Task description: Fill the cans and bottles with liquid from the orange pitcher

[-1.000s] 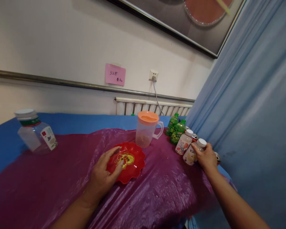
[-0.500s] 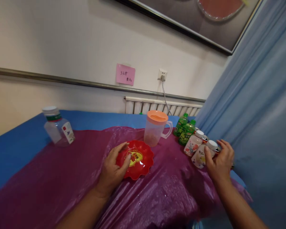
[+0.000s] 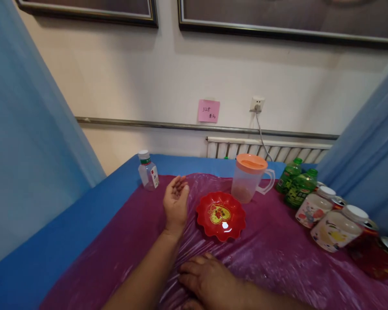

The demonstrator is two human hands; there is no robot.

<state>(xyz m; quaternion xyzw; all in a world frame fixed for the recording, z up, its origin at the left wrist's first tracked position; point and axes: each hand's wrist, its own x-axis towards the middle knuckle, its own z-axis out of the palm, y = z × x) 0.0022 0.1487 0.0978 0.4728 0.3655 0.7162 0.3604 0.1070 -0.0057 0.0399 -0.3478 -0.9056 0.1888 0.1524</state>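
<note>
My left hand (image 3: 176, 204) is raised with its palm turned inward, fingers loosely curled and thumb apart, and nothing in it. Just to its right lies a red scalloped plate (image 3: 207, 221) with a yellow heart-shaped print. Lower down, my right hand (image 3: 210, 277) stretches across toward the left, open and seemingly flat on the purple plastic sheet (image 3: 271, 241). Part of its thumb side is cut off by the bottom edge. A clear pitcher (image 3: 242, 183) with an orange lid stands behind the plate, its handle pointing right.
A clear white-capped bottle (image 3: 148, 174) stands at the left back. Green bottles (image 3: 300, 189), white-capped jars (image 3: 336, 228) and red cans (image 3: 378, 258) are grouped at the right. Blue curtains (image 3: 29, 142) flank both sides, and a radiator (image 3: 233, 148) runs along the wall.
My right hand has left the jars at the right and come to the sheet in front of the plate. My left hand has moved off the plate's left rim. The view has turned left.
</note>
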